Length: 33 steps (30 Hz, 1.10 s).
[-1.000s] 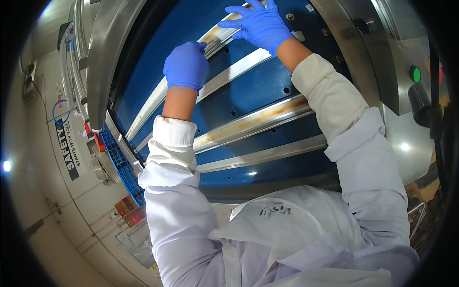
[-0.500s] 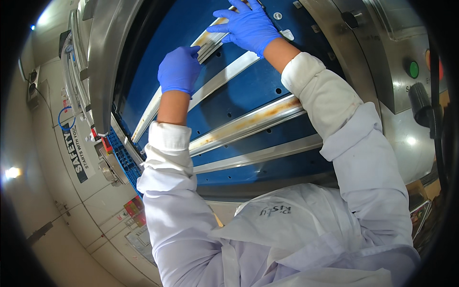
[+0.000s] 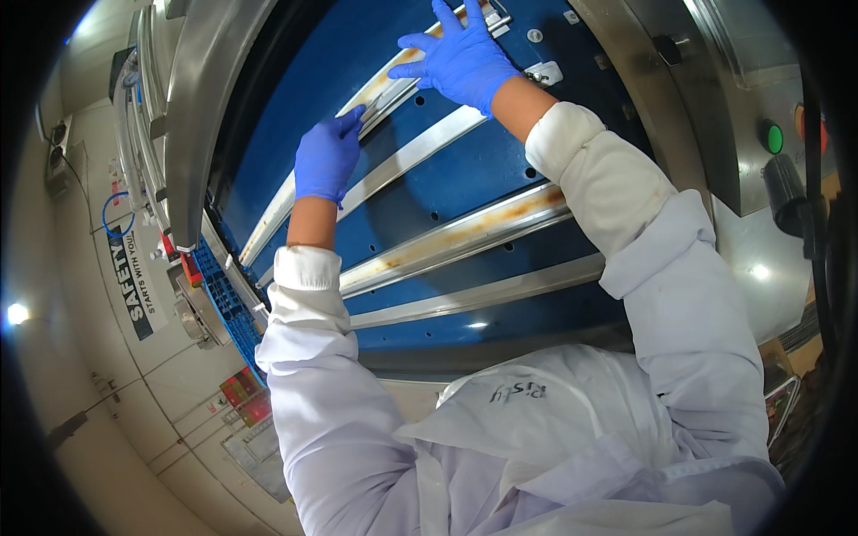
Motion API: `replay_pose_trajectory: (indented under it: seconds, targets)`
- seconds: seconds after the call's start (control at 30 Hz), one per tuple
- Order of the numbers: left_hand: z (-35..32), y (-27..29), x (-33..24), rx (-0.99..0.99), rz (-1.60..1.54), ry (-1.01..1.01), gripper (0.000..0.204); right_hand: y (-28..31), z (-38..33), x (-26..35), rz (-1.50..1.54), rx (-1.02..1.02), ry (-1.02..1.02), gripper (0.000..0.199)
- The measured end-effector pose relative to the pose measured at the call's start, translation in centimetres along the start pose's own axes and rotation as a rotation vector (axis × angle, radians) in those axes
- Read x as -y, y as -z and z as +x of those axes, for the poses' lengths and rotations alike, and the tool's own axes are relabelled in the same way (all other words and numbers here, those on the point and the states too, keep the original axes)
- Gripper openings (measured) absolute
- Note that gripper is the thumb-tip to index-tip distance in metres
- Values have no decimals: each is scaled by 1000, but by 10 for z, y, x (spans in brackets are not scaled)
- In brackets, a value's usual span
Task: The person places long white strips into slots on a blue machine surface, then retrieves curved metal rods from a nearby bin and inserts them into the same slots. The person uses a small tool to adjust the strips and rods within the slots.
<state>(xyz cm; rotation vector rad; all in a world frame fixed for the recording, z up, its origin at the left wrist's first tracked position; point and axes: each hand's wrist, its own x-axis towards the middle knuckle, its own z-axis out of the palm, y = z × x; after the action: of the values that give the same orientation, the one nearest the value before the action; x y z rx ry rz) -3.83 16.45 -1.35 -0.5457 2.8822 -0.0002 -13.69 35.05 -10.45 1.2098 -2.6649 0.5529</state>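
Topmost steel rail (image 3: 375, 89) on blue panel (image 3: 465, 170), running toward panel's upper edge, rust-stained. Right hand (image 3: 460, 58) spread wide, palm flat on rail's upper end. Left hand (image 3: 326, 161) loosely curled, fingertips touching rail lower down. Both in blue gloves.

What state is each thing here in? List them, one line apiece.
left hand: gloved in blue, fingertips on the top rail.
right hand: gloved in blue, spread flat on the top rail.
top rail: rust-stained, under both hands.
third rail: rust-stained, untouched.
blue panel: fitted with metal rails.
green button: whether it is lit, cannot tell.
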Motion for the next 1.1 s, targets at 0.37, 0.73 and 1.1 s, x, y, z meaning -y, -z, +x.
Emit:
replay_pose_trajectory:
  seconds: [0.37,0.73,1.1]
  targets:
    - [-4,19,-44,-12,12,-28,25,-1,3,6,-27,40,-160,37]
    - [5,-6,-62,-99,332,-168,26,-8,3,2,18,15,-112,36]
    - [-49,3,68,-193,-150,-2,32,-2,-3,-3,242,-277,-138,32]
